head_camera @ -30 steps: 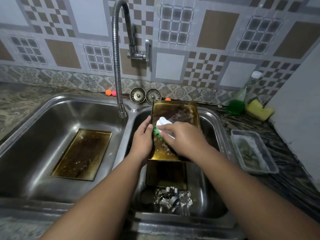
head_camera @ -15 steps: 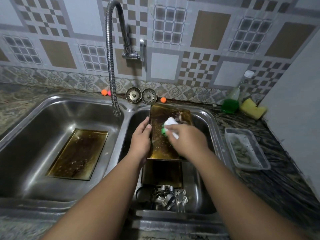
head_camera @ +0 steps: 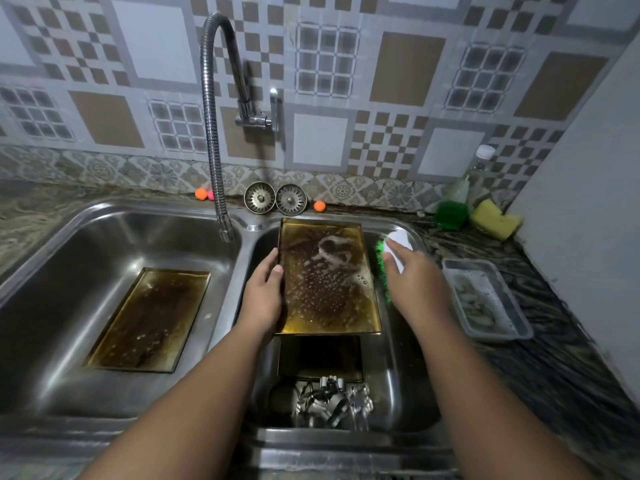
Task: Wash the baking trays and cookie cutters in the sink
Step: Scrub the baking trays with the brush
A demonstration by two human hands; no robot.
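Soapy baking tray (head_camera: 327,275): centre of frame, tilted over the right-of-frame basin of the sink (head_camera: 391,372), with suds on its browned face.
Left hand (head_camera: 263,296): gripped the tray's left edge, thumb over the rim, other fingers hidden beneath.
Right hand (head_camera: 412,271): just right of the tray, fingers pressed together, curled over a white-backed, green-bristled scrub brush (head_camera: 398,242).
Second baking tray (head_camera: 149,317): flat in the left-of-frame basin.
Cookie cutters (head_camera: 332,403): heaped at lower centre.

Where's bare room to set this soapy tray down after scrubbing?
Free: left basin floor between the dirty tray and the faucet spout; dark counter in front of the plastic container. Crowded: right basin, where a second tray and cookie cutters lie beneath the held tray.
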